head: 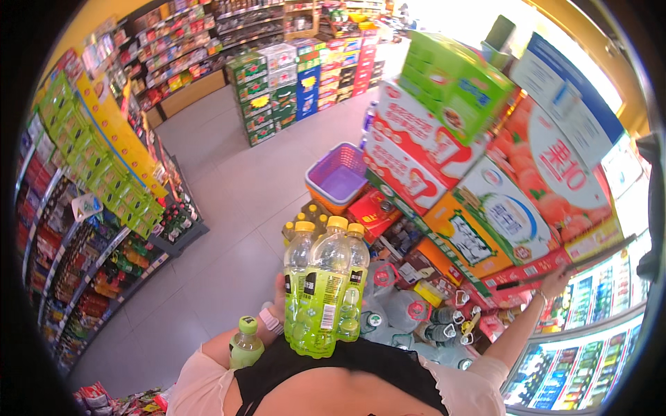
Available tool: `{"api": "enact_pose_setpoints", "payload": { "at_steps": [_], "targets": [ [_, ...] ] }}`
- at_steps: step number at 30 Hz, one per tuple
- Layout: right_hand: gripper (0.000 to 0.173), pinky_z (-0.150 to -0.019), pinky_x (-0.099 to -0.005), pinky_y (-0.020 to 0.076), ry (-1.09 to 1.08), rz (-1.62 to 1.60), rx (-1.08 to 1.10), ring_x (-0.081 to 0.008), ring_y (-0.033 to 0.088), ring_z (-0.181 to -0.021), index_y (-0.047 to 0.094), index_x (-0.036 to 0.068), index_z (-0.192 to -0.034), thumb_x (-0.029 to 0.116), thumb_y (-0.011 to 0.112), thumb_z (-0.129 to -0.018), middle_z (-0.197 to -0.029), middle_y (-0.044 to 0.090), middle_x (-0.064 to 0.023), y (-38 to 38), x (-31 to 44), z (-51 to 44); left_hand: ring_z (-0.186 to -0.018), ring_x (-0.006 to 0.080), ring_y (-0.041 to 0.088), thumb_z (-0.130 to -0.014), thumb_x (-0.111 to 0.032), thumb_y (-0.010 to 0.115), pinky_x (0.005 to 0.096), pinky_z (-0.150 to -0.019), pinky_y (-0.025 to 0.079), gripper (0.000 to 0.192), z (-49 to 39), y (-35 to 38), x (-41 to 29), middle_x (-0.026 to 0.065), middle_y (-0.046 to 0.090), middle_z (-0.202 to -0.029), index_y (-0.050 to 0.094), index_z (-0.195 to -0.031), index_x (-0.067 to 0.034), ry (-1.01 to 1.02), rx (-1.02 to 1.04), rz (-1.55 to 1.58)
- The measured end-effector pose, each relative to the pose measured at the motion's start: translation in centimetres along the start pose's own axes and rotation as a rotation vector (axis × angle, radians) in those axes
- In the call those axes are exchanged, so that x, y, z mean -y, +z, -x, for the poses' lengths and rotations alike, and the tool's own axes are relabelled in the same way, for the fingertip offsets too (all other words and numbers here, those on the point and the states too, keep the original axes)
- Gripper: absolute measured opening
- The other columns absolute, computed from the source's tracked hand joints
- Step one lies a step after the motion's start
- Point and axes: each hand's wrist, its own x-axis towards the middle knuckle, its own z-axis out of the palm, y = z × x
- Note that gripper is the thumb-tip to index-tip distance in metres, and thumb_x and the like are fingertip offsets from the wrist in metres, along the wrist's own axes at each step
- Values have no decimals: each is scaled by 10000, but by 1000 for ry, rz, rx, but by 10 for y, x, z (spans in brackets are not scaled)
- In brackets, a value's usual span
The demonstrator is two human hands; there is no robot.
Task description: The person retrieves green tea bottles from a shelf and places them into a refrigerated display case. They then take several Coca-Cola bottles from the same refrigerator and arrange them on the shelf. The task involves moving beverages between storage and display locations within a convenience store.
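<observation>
My left hand [279,301], with a pink band on its wrist, is around three clear plastic drink bottles [325,312] with yellow caps and green labels. The bottles stand upright against my chest and hide most of the fingers. Another drink bottle [245,351], with a green cap, is tucked in the crook of my left arm. Stretched out to the right, my right hand [554,283] grips a long dark bar [593,261], which looks like the edge or handle of a glass cooler door. Lit shelves of bottles [577,364] show below that arm.
Stacked drink cartons [494,208] rise ahead on the right. Large water bottles [406,312] stand on the floor beneath them. Beyond my bottles is a purple and orange shopping basket [338,174]. Snack shelves [88,249] line the left, and beer cases [260,99] stand across the tiled aisle [223,197].
</observation>
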Motion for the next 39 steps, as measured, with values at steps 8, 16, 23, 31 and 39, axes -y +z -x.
{"api": "enact_pose_setpoints", "payload": {
  "at_steps": [8, 16, 23, 31, 39],
  "targets": [
    [501, -711, -378, 467, -78, -533, -290, -235, 556, -776, 539, -85, -1284, 356, 511, -1047, -908, 626, -127, -23, 232, 250, -1399, 518, 328, -614, -841, 701, 638, -1133, 296, 1313, 74, -49, -189, 282, 247, -1575, 166, -1595, -153, 0, -2, -45],
    [242, -626, -317, 439, 127, -611, 565, -134, 503, -689, 579, -10, -989, 229, 562, -1016, -781, 579, -46, 118, 398, 478, -1400, 543, 300, -595, -844, 712, 653, -1130, 285, 1323, 102, -90, -347, 288, 239, -1568, 178, -1594, -162, 86, -69, 47],
    [298, -575, -303, 396, -23, -611, 759, -108, 456, -631, 524, 5, -820, 231, 603, -997, -668, 503, -36, 263, 505, 543, -1393, 525, 331, -539, -976, 574, 646, -1110, 329, 1401, 62, -159, -484, 289, 246, -1570, 209, -1583, -115, 184, -93, -91],
    [359, -597, -426, 443, -46, -517, 938, -268, 550, -591, 560, -2, -816, 323, 657, -934, -647, 564, -169, 514, 709, 576, -1362, 540, 365, -566, -884, 685, 661, -1089, 355, 1383, -56, -176, -681, 276, 281, -1552, 178, -1575, -85, 310, -160, -190],
    [416, -712, -480, 480, 5, -353, 1219, -401, 621, -789, 603, -3, -837, 407, 642, -904, -811, 648, -223, 735, 882, 586, -1425, 542, 232, -609, -789, 756, 785, -1067, 245, 1374, -232, -243, -833, 257, 137, -1606, 92, -1588, -90, 194, 51, -95]
  ]
}}
